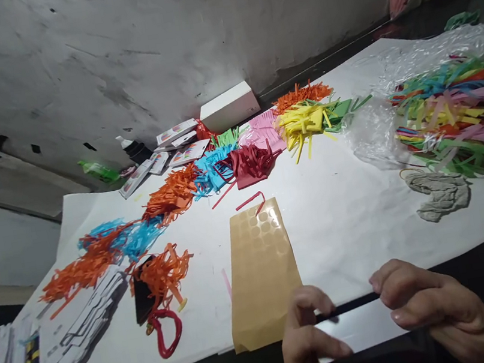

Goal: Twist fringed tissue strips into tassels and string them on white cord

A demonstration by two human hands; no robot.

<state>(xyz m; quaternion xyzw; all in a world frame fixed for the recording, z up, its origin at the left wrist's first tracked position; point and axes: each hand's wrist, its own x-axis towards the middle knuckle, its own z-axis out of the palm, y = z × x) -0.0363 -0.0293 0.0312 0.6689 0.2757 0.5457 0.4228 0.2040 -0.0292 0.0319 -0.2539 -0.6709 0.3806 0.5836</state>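
Near the table's front edge, my left hand point(308, 335) and my right hand point(437, 304) pinch the two ends of a slim white box point(366, 325). Its plain, glossy long side faces up, and the fingers cover both ends. Just left of my left hand lies a tan sheet of round clear stickers point(260, 276), some of them peeled off its far end. A bent red paper strip point(256, 199) rests at that far end. Bundles of cut paper fringe, including dark red point(252, 165), yellow point(304, 123) and orange point(173, 195), spread across the white-covered table.
Plastic bags of multicoloured paper fringe point(463, 112) and a grey cloth glove point(441, 191) lie at the right. Printed slim boxes point(177, 131) and a white carton point(230, 107) stand by the wall. Left are a dark phone point(145, 293), a red cord loop point(169, 335) and stacked white folded cards point(85, 320).
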